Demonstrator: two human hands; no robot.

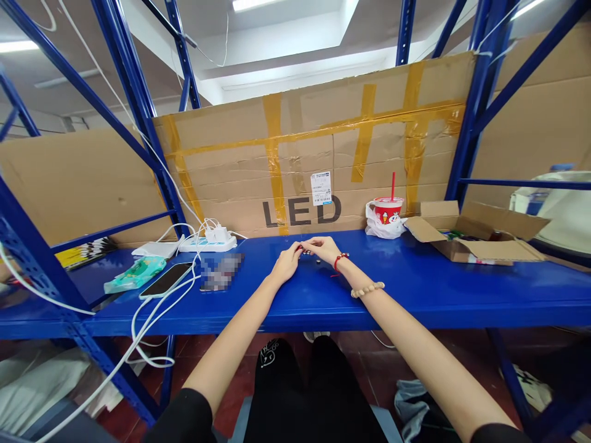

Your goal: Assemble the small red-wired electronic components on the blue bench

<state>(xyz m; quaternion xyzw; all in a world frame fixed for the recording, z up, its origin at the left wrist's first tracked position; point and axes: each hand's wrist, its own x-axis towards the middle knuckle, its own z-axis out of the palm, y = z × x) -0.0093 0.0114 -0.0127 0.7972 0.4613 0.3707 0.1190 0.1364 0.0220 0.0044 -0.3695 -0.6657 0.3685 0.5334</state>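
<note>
Above the blue tabletop, my left hand and my right hand meet at the fingertips. Both are closed in a pinch on a small dark-red item with pale specks; its kind is too small to make out. A tiny dark piece lies on the tabletop just below my right hand. On my right wrist are a red bracelet and, further up the forearm, a pale beaded bracelet. A short red strand shows near the red bracelet.
To the left are a phone, a green packet, a power strip and white cables hanging over the edge. A red cup and an open carton stand right. Cardboard backs the shelf.
</note>
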